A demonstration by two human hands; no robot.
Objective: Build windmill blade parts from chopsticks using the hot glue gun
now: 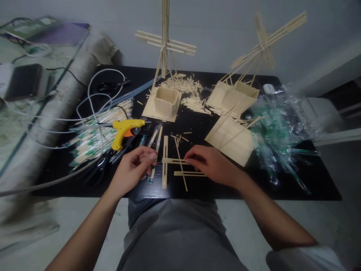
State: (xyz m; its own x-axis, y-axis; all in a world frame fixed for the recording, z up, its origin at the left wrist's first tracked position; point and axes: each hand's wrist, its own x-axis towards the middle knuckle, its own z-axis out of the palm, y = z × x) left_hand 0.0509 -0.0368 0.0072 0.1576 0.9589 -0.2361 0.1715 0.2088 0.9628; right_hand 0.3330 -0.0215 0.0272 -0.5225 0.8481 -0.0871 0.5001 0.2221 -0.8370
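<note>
Wooden crosspiece lies left-to-right over a near-far stick, right hand pinching it, left hand seemingly gripping its end.

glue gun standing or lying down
Lying on its side: the glue gun shows its whole side profile from above, flat on the table.

Head camera looks down, close over the black table.

Left hand pinched, right hand palm-down
</note>
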